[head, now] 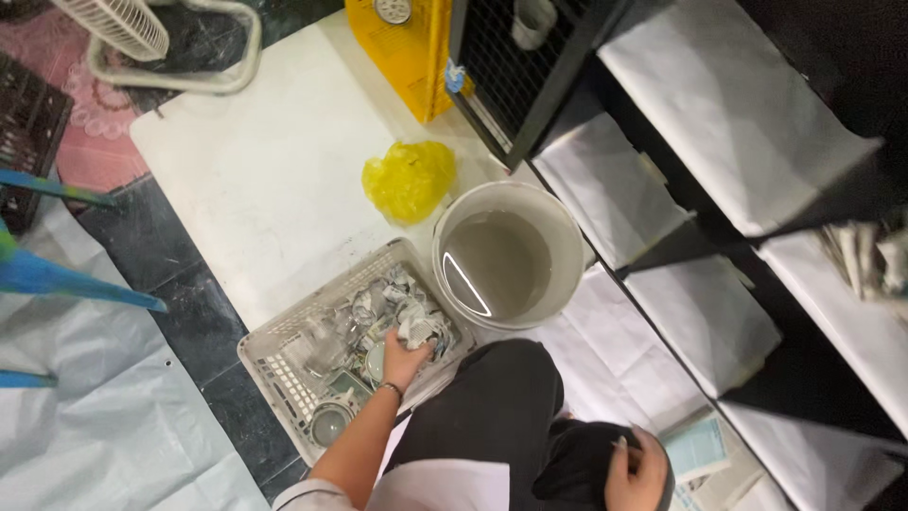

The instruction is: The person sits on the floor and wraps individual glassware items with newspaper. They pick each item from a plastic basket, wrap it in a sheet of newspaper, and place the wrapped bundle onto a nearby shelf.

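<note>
My left hand [403, 358], with a bracelet at the wrist, reaches into a white plastic basket [274, 364] on the floor. Its fingers curl on a wad of crumpled newspaper [416, 326] among several wrapped pieces. Glass and ceramic dishes [329, 423] lie in the basket's near corner. My right hand [634, 470] rests low at the right on bunched black fabric [572, 464] by my knee; its grip is unclear. A white bucket [558, 227] of cloudy grey water stands just right of the basket.
A yellow plastic bag [409, 180] lies on a white board [255, 161]. Behind it are a yellow crate [402, 57] and a black wire cage [515, 76]. Black shelves with white paper liners [728, 104] fill the right. A fan base [180, 47] and blue chair legs [57, 274] are at left.
</note>
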